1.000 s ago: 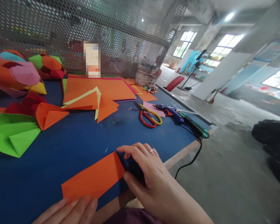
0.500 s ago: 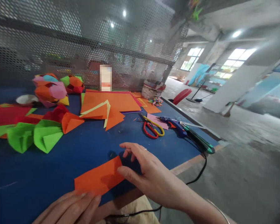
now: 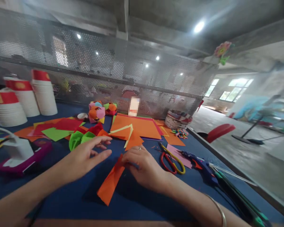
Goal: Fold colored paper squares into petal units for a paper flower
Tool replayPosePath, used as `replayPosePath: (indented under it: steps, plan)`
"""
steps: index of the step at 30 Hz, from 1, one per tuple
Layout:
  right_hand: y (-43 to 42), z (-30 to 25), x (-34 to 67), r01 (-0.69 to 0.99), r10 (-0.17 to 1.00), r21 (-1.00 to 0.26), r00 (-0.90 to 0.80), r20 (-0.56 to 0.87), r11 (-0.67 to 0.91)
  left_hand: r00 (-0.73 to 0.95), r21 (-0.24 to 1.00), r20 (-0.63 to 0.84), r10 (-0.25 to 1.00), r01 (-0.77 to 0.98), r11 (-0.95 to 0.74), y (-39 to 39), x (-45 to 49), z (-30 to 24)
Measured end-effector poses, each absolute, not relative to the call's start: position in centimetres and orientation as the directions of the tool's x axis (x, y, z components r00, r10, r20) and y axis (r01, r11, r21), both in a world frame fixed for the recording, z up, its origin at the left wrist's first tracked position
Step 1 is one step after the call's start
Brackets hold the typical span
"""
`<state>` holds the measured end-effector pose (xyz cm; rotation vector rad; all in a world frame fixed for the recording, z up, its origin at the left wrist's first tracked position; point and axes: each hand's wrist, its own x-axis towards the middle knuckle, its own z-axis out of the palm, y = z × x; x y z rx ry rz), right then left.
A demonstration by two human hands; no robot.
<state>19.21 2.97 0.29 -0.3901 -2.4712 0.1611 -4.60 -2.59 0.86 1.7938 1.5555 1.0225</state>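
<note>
A folded strip of orange paper hangs at a slant over the blue table, its upper end pinched in my right hand. To its left, my left hand is raised with thumb and fingers apart and nothing between them. Green folded paper pieces sit just behind my left hand. Beyond my right hand lies a stack of orange paper sheets, with a cut orange and yellow piece on its front edge. Scissors with red and yellow handles rest to the right.
A blue glue gun and a green-and-black tool lie at the right edge. A woven basket stands at the back. Paper cups and a purple power strip are on the left.
The orange paper has gone from lying flat to being held up at a slant by my right hand. My left hand has come off it. The view has swung left and up.
</note>
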Motion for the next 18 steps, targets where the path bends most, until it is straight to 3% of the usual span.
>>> replayPosePath:
  steps: [4,7,12,18]
  plan:
    - [3.6,-0.9,20.0,0.198,0.217,-0.102,-0.743,0.633,0.975,0.212,0.880,-0.073,0.975,0.474,-0.037,-0.4,-3.1,1.3]
    - [3.4,-0.8,20.7,0.183,0.166,-0.043,-0.735,0.658,0.982,0.325,0.903,-0.193,0.926,0.427,0.039,-0.5,-1.8,0.6]
    - [3.2,-0.3,21.0,0.230,0.106,0.078,-0.691,0.715,0.970,0.365,0.952,-0.163,0.917,0.303,0.048,-0.5,-1.3,0.6]
    - [4.2,-0.2,21.2,0.271,0.100,0.111,-0.657,0.747,0.956,0.293,0.987,-0.151,0.944,0.096,0.128,0.6,-2.4,2.2]
